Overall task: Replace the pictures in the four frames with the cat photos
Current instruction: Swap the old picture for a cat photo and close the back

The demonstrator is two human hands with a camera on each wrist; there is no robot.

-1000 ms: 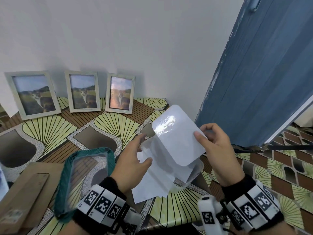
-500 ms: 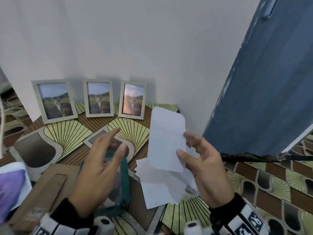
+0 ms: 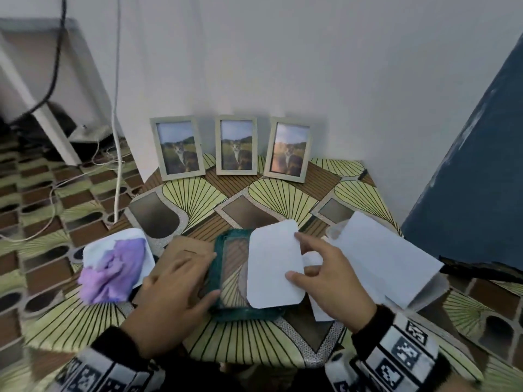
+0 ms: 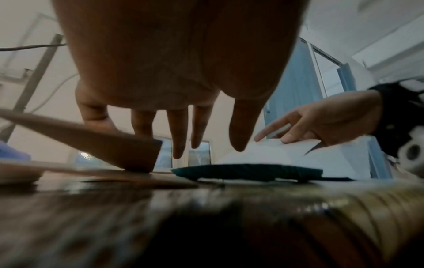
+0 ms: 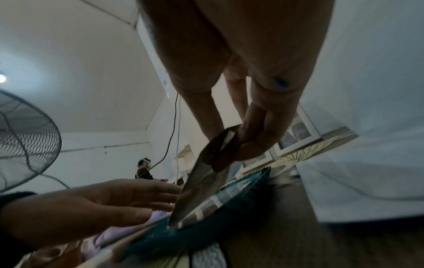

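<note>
Right hand [image 3: 334,281] pinches photo [image 3: 273,267] by right edge, face down, tilted over teal frame [image 3: 219,271] — long axes roughly aligned. Left hand [image 3: 175,290] flat, fingers relaxed, beside frame's left edge — nearer to steady.

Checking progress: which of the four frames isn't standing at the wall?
The teal frame, lying flat on the table near both hands, with the photo held over it. The other three are pale, upright against the wall, cat photos in.

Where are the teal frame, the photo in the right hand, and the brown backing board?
teal frame [image 3: 218,267]: head view, left rim.
photo [image 3: 273,267]: head view, centre of white back.
brown backing board [image 3: 181,251]: head view, top surface.
</note>
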